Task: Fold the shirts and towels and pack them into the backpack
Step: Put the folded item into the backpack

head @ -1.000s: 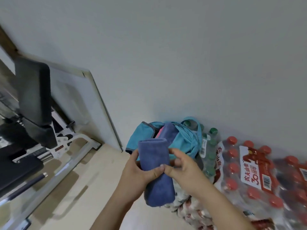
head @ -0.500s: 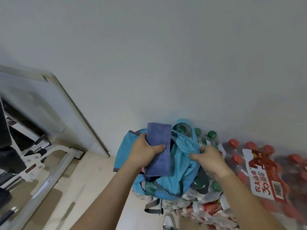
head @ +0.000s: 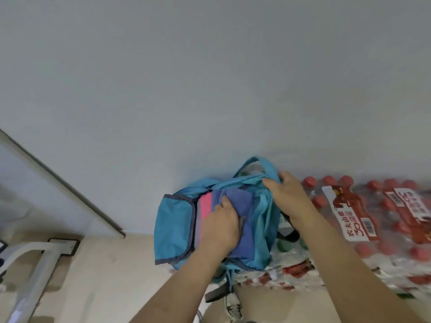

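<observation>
Backpack mouth: mostly filled by the left hand gripping the blue towel, with pink fabric packed along its left side. The right hand grips the top rim and blocks that corner. Wall directly behind the bag, no passage there. Shrink-wrapped bottle packs crowd the right side, touching the bag. Floor to the left lies open as far as the white metal frame and leaning board. Approach from above is unobstructed.

There are one turquoise fabric backpack, one blue folded towel, one pink cloth — two hands: left hand, right hand.
</observation>
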Tool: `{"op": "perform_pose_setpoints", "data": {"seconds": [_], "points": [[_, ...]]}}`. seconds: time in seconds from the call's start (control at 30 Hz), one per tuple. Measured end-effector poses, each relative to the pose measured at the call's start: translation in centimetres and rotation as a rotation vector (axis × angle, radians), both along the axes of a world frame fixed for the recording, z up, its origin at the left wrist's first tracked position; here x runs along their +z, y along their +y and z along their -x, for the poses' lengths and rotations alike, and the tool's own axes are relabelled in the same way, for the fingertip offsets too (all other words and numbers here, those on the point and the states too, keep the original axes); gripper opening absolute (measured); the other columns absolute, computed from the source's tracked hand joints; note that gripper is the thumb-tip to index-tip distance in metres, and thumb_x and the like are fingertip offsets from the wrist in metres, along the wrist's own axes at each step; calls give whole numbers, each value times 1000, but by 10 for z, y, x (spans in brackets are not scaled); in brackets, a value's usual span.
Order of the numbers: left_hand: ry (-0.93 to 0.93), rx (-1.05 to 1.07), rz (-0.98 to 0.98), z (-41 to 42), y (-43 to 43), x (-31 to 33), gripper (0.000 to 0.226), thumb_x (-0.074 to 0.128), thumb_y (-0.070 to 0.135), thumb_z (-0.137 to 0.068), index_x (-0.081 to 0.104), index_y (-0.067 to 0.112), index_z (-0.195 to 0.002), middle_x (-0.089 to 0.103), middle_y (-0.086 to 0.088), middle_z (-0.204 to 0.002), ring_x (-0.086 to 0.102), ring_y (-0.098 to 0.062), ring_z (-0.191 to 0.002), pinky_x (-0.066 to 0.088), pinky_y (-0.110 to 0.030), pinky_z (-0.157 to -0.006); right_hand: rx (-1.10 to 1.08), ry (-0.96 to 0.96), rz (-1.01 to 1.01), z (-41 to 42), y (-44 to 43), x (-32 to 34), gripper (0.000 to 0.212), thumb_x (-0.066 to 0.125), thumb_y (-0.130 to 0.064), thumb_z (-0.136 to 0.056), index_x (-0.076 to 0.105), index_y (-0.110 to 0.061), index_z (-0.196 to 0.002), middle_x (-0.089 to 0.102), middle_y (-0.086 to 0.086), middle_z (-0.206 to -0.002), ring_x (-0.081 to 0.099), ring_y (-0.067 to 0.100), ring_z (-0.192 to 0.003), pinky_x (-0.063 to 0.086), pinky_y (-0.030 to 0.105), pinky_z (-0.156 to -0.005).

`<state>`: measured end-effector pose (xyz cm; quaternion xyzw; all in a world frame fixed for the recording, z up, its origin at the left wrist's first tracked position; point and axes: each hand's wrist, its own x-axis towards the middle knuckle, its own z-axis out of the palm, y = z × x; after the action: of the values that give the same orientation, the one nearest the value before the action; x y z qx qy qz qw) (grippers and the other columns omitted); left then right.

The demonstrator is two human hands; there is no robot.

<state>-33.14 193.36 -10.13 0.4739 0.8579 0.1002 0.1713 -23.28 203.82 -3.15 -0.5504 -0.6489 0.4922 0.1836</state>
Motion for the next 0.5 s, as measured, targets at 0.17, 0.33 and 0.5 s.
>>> {"op": "perform_pose_setpoints", "data": {"seconds": [0.17,0.33,0.5], "points": [[-158,20,-62,16,22,2,69,45,30,-96,10,-3,-146,49,-20,-130,56,-37,-106,44,-38,-75,292,-449,-239,3,-26,-3,88,68,-56,-76,19,-27,-143,53,1,-133,56,26,-114,47,40,-93],[-755,96,-244,78,-29,5,37,55,13,-92,52,11,-129,60,-6,-87,57,-25,-82,48,-32,-71,363,-704,-488,13,-36,-13,93,65,-46,-81,1,-34,-149,55,7,-131,58,29,-109,45,35,-76],[-552,547,91,148,-91,-46,73,72,41,-80,40,1,-132,54,-15,-124,55,-36,-112,45,-37,-89,339,-653,-348,18,-27,-15,90,70,-32,-75,14,-33,-147,60,5,-122,60,28,-103,48,36,-83]]}}
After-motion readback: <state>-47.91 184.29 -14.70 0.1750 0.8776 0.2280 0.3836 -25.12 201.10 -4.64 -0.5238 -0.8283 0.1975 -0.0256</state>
